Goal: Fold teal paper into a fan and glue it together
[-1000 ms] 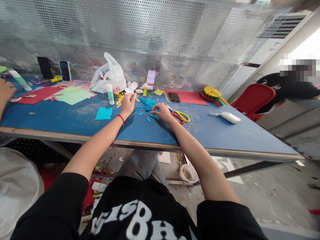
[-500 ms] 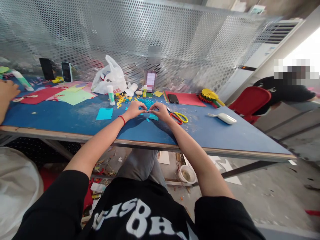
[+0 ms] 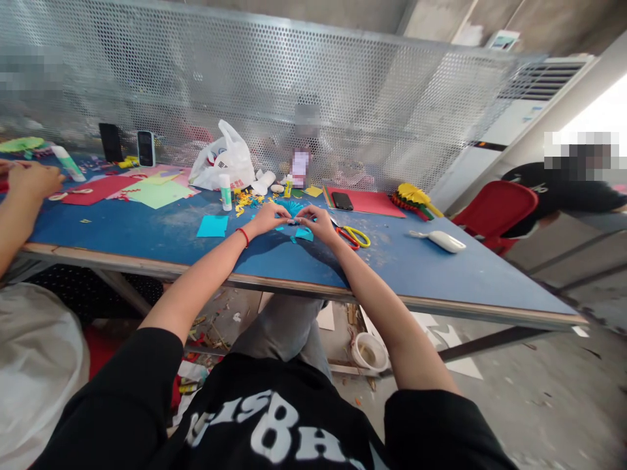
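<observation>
Bright blue, fan-like paper (image 3: pixel 290 206) lies on the flat blue counter (image 3: pixel 401 271) just beyond your left hand (image 3: pixel 267 219) and right hand (image 3: pixel 318 223), curled close together, seemingly for fine work, whether gripping anything I cannot tell, with red-and-yellow-handled metal scissors (image 3: pixel 347 231) nearby, probably for reach.

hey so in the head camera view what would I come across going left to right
Leftmost glue stick, upright black slab, upright white-edged phone, bright blue paper square, left hand, right hand, scissors, yellow folded-paper piece, red chair.
</observation>
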The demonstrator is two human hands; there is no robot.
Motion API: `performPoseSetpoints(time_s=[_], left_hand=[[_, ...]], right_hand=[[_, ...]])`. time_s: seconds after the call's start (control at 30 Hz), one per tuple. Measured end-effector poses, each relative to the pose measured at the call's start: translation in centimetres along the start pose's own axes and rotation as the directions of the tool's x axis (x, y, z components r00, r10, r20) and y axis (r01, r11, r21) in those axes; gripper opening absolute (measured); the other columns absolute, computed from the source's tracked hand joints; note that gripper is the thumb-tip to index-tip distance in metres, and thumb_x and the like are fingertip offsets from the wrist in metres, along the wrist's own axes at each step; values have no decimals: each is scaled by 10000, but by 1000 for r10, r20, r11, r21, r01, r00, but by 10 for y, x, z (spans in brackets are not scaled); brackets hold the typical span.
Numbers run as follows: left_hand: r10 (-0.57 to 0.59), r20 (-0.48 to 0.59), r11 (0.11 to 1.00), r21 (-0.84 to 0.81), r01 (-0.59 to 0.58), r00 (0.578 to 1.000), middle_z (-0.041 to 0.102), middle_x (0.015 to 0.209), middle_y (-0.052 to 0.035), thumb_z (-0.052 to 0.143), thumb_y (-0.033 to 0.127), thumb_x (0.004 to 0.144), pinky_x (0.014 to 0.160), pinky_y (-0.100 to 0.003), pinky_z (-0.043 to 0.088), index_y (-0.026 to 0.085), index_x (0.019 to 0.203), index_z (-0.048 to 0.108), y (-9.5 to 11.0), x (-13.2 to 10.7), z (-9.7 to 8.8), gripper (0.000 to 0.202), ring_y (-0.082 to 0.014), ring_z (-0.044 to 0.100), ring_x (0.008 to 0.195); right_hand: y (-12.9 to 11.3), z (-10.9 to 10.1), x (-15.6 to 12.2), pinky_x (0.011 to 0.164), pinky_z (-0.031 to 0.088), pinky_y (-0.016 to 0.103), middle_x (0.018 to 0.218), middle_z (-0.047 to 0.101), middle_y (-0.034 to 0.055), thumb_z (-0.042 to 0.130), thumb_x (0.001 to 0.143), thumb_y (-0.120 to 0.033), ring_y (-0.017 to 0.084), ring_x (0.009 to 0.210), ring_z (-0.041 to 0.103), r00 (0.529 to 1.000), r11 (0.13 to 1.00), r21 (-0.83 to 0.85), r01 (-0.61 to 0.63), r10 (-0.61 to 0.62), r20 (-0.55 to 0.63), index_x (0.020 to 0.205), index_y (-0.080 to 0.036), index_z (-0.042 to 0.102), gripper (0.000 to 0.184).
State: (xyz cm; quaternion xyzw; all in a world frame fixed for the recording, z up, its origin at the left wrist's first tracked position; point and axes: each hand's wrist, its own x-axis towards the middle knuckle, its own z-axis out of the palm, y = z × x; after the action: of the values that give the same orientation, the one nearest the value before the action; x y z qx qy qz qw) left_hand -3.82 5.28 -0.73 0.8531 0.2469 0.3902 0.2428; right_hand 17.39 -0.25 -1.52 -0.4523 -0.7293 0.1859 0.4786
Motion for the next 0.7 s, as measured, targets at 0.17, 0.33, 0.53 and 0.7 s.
performPoseSetpoints(time_s=[0.17, 0.33, 0.53, 0.7], left_hand=[[-80, -124, 992, -105, 67, 989, 764, 705, -75, 862, 631, 698, 708, -309, 518, 184, 689, 798, 8, 1, -9, 453, -199, 677, 684], [-210, -342, 959, -253, 126, 916, 750, 705, -66, 906, 516, 674, 676, -288, 523, 154, 680, 782, 3, 3, -9, 382, -190, 675, 693], [-419, -553, 895, -387, 223, 720, 742, 715, -27, 813, 264, 741, 762, -274, 551, 161, 700, 750, -21, 10, -12, 127, -176, 708, 761], [-447, -470, 894, -266, 361, 761, 700, 642, -6, 804, 311, 782, 734, -299, 534, 190, 624, 685, -46, 10, -20, 231, -188, 691, 747]], right_hand=[[1, 1, 5, 719, 448, 319, 792, 701, 24, 703, 736, -616, 184, 736, 594, 991, 998, 59, -27, 34, -133, 846, -224, 682, 408], [11, -10, 11, 761, 497, 325, 812, 686, 25, 653, 791, -655, 195, 794, 632, 960, 995, 55, -86, 98, -263, 855, -236, 644, 424], [27, -21, 12, 835, 530, 377, 738, 703, 30, 711, 744, -337, 213, 776, 644, 961, 963, -138, -232, 205, -185, 730, -213, 695, 126], [26, -13, 10, 719, 561, 317, 687, 736, 19, 669, 758, -209, 187, 694, 680, 962, 948, -165, -273, 273, -23, 727, -190, 743, 82]])
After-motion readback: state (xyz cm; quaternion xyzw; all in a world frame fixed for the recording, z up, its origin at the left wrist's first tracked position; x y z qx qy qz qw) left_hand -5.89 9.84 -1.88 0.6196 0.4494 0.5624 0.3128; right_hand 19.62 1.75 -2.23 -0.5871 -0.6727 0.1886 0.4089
